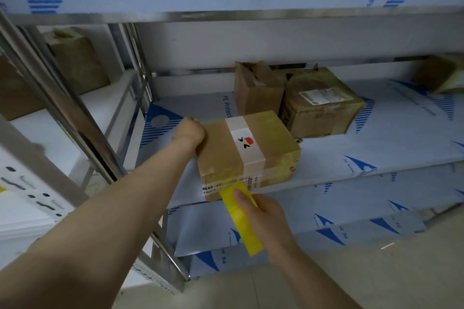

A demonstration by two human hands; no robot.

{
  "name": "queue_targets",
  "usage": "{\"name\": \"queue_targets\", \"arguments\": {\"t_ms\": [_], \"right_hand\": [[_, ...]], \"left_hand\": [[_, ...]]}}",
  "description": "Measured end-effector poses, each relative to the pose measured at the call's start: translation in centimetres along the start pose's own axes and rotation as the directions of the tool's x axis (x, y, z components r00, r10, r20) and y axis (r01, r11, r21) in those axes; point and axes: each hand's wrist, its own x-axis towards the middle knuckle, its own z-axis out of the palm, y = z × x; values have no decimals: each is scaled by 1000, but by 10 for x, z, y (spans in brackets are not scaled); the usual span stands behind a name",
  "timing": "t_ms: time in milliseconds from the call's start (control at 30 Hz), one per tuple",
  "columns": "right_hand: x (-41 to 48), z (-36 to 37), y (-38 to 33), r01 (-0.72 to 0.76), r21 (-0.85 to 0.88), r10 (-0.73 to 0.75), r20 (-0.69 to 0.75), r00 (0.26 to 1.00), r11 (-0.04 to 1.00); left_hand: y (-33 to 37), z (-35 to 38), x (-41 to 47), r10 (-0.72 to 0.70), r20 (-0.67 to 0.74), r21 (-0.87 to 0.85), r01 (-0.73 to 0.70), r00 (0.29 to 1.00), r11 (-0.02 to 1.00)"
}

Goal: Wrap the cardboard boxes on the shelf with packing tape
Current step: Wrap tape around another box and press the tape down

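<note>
- The cardboard box [248,148] looks light and stiff, with slick taped faces. Its corners and edges look like the safest places to hold, since the flat panels may dent.
- It sits at the near edge of the shelf [376,138], near face slightly overhanging.
- The left hand [189,132] grips the box's far-left corner, fingers curled over it.
- The right hand [266,218], just below the near face, holds yellow tape [247,228], the thumb pressing it on the box's lower edge.
- Two more boxes [321,105] stand behind.
</note>
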Motion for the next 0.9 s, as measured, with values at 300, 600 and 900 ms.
{"name": "queue_targets", "arguments": {"t_ms": [300, 600, 900], "right_hand": [[13, 8, 13, -14, -37, 13, -20, 1000, 999], [16, 5, 3, -11, -34, 11, 5, 1000, 999], [18, 7, 2, -12, -24, 11, -20, 1000, 1000]], "left_hand": [[32, 28, -5, 304, 152, 535, -337, 940, 774], [30, 11, -51, 329, 329, 609, -465, 885, 643], [12, 20, -72, 360, 268, 583, -448, 893, 677]]}}
